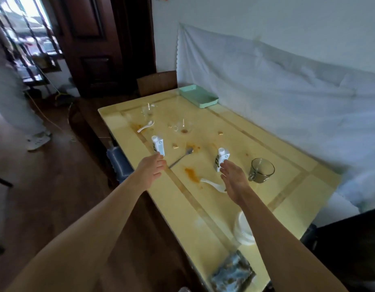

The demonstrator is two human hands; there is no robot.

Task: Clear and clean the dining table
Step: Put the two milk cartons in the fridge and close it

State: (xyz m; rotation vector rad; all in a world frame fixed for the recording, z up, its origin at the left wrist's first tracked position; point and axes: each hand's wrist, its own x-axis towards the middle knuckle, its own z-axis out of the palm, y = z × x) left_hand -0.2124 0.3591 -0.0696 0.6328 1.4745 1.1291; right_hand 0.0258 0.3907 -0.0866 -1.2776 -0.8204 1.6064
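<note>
Yellow table (287, 186): orange sauce stains (192, 173), crumbs. Left carton (158, 145) & right carton (221, 159): white, capped, upright. Metal spoon (182, 157) flat btwn them. White spoon (214, 185) beside stain. Glass mug (261, 170) upright, right of right carton. Green tray (198, 95) at far corner.

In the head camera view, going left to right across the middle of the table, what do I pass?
left carton → metal spoon → right carton → glass mug
</note>
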